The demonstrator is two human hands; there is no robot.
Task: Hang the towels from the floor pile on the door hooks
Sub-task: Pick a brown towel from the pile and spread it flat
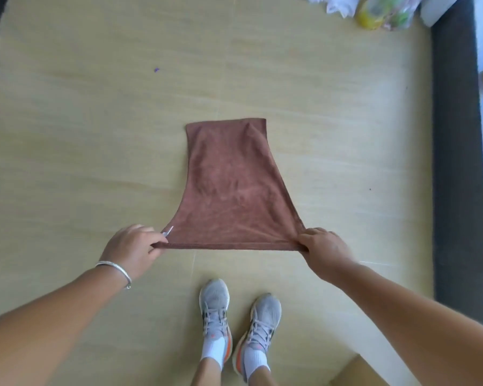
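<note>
A brown towel [229, 188] hangs stretched out flat in front of me above the floor. My left hand [134, 246] pinches its near left corner, where a small white tag sticks out. My right hand [325, 250] pinches its near right corner. The top edge is pulled taut between both hands, and the far edge hangs down toward the floor. No door hooks or pile of towels are in view.
Beige floor [95, 135] all around, with my two grey shoes [240, 316] below the towel. A dark door frame strip [455, 162] runs down the right side. Plastic bags with yellow and green items [379, 12] lie at the top right. A cardboard corner [357, 371] shows at the bottom.
</note>
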